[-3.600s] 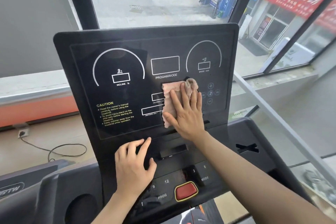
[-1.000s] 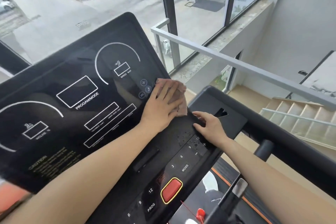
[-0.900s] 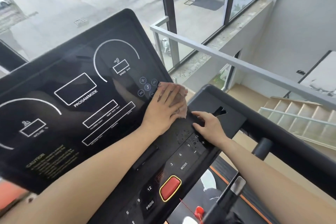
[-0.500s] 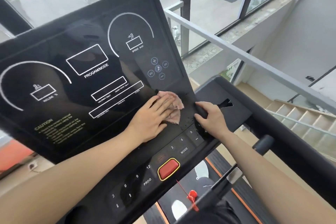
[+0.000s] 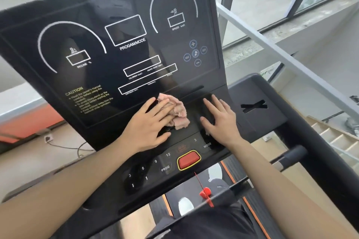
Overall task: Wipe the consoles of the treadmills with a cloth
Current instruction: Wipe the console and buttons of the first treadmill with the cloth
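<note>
We're mid-wipe on this treadmill console (image 5: 108, 64). Our left grip (image 5: 147, 124) is spread flat, nothing pinched, just palm and fingers pressing the pink cloth (image 5: 177, 111) onto the bottom edge of the display panel where it meets the button ledge. The cloth bunches out past the fingertips. Our right grip (image 5: 220, 120) sits just right of the cloth, also flat and holding nothing, resting on the ledge, probably as a brace. As we see it, the screen part is about done and the ledge and keys come next. That calls for steady pressure and a drag toward us over the number keys (image 5: 142, 169), with the right grip lifting out of the way first. The red stop button (image 5: 188, 160) is just our side of both grips, so we'd go light there. A red safety clip (image 5: 206, 194) dangles below it. The panel is glossy black and tilted, so the cloth should slide easily. Past the right grip there's a side tray (image 5: 250, 91) with an X-shaped slot, then a grey railing (image 5: 281, 57), big windows (image 5: 252, 6) and stairs (image 5: 338, 137) going down. Way off left of the left grip, a wall socket (image 5: 47, 138) with a cable (image 5: 77, 147) sits by the floor.
</note>
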### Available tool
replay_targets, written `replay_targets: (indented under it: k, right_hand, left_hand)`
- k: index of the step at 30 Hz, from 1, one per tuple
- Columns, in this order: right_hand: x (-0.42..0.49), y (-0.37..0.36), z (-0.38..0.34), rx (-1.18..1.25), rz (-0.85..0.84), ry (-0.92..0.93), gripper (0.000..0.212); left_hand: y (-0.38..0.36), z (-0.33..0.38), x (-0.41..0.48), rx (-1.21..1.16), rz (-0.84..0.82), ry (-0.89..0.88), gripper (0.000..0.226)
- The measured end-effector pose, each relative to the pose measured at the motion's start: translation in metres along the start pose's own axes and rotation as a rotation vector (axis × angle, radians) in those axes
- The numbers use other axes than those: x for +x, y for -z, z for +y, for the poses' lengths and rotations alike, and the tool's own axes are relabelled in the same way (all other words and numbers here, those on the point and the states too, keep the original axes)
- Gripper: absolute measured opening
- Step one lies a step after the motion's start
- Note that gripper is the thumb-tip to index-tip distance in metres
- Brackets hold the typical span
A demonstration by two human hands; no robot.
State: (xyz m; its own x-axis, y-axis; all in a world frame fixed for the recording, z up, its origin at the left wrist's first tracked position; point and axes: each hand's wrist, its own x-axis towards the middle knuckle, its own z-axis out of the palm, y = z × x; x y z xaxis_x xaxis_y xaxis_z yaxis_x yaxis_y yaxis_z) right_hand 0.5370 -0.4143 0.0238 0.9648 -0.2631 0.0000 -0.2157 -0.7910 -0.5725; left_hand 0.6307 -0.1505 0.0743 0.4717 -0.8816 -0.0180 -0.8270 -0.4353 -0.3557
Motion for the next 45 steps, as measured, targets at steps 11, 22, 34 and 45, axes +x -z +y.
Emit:
replay_targets:
  k: [11,22,34,45]
  right_hand:
    - [-0.002,-0.012,-0.008,-0.128,-0.07,-0.011,0.065]
    - [-0.002,-0.014,-0.015,-0.101,-0.097,-0.056,0.069]
    - [-0.004,-0.004,-0.003,-0.108,-0.191,0.007,0.071]
    - [-0.008,0.008,0.024,-0.026,-0.21,0.128,0.066]
  left_hand:
    - [-0.022,0.011,-0.104,-0.141,-0.019,0.339,0.059]
    - [-0.044,0.055,-0.189,-0.375,-0.179,0.723,0.069]
    - [-0.04,0.101,-0.145,-0.553,-0.186,0.775,0.085]
    - [-0.036,0.108,-0.065,-0.505,-0.168,0.561,0.076]
